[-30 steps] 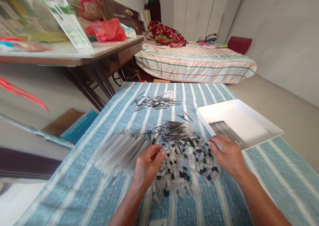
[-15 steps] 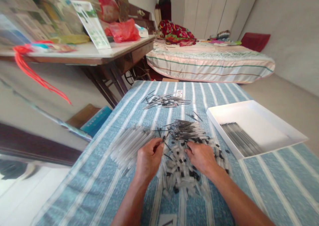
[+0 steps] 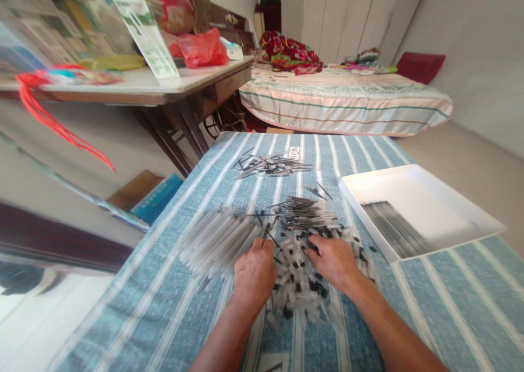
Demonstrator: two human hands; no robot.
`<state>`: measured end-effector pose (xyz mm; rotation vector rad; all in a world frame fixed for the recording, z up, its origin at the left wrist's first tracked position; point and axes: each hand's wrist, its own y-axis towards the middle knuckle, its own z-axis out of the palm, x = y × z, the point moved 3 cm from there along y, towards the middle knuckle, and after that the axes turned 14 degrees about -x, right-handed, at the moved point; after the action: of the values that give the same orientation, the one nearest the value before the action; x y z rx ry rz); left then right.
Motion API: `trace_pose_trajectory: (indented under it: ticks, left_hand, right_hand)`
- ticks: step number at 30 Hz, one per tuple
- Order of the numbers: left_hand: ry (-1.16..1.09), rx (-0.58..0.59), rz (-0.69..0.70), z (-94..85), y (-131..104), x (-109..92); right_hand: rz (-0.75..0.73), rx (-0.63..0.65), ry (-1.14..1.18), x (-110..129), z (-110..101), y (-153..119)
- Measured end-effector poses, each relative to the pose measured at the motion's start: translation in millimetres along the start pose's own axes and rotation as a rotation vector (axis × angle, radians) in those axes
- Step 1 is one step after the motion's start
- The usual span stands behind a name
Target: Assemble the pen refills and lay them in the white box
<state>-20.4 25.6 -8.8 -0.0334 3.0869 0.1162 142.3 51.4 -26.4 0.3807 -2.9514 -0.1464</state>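
Note:
My left hand [image 3: 256, 268] is closed, back toward me, beside a stack of clear pen barrels [image 3: 219, 241]. Its fingertips point at a few thin dark pieces, and what they pinch is hidden. Across the pile of small translucent caps and black plugs [image 3: 297, 293], my right hand [image 3: 333, 260] has thumb and fingers curled together at the pile's upper right edge. Whether a small part sits in that pinch is too small to tell. Just beyond the fingers lies a heap of thin dark pen refills [image 3: 307, 213].
A shallow white box [image 3: 454, 211] at the right holds a row of dark-filled pens [image 3: 393, 227]. Farther back on the striped cloth [image 3: 164, 284] lies another heap of thin rods [image 3: 274, 165]. A cluttered side table [image 3: 192, 85] stands at the left, a bed [image 3: 344, 99] behind.
My left hand has shifted right and a little toward me, turning so its back shows more and the thumb is hidden. My right hand has barely moved, staying at the small parts.

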Motion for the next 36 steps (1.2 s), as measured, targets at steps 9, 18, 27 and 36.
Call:
trace_pose_trajectory:
  ticks: [9,18,27,36]
  left_hand:
    - [0.020,0.015,0.022,1.2,0,2]
    - [-0.236,-0.153,0.008,-5.9,-1,-2]
    - [-0.740,-0.284,-0.061,-9.2,0,2]
    - [-0.834,-0.268,-0.082,-1.4,-2,2]
  right_hand:
    - [0.037,-0.019,0.088,-7,-2,0]
    - [0.107,-0.025,0.052,-20,-6,2]
    - [0.033,0.024,-0.004,-1,-4,2]
    - [0.117,0.130,0.137,-1,-2,3]
